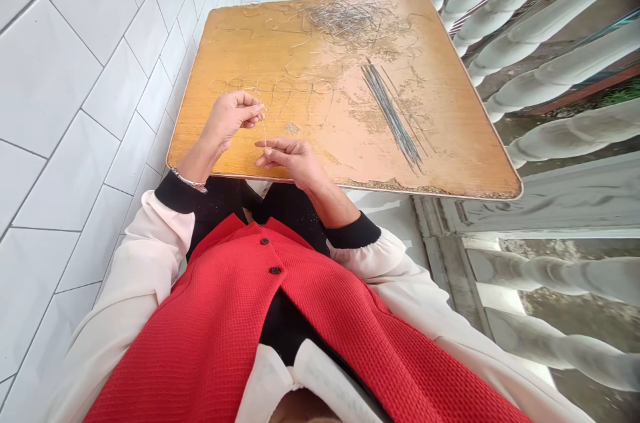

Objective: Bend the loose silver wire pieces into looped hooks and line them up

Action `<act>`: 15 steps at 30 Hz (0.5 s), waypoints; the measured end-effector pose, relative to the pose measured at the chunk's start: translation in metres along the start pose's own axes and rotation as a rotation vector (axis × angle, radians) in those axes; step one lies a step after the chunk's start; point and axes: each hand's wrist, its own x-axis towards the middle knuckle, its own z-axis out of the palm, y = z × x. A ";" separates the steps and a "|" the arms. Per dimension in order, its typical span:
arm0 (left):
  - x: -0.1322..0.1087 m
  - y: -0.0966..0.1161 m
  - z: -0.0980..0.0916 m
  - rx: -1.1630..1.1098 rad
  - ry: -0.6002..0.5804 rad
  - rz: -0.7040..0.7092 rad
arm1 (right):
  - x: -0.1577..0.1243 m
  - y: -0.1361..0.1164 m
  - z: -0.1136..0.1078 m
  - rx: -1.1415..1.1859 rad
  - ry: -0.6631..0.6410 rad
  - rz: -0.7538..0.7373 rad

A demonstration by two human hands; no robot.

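Your red vest (260, 316) leans over the table (450, 156), your left hand (230, 120) and right hand (293, 160) pinching a thin wire (263, 130) between closed fingertips, apparently to hold it taut.

Red waffle-knit vest (200, 350), seemingly silvery wires (390, 113), mottled orange tabletop (225, 56).

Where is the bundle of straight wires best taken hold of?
The bundle of straight wires is likely best pinched mid-length from above, from the side of the right hand: its strands lie flat, close together on the wooden tabletop.
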 end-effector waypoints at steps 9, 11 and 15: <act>-0.003 0.002 0.008 0.031 0.053 0.037 | 0.000 0.001 0.010 -0.471 0.267 -0.308; -0.001 0.000 0.007 0.028 0.055 0.041 | 0.000 0.001 0.011 -0.582 0.281 -0.353; 0.002 -0.003 0.006 0.023 0.069 0.053 | 0.003 0.004 0.009 -0.691 0.300 -0.374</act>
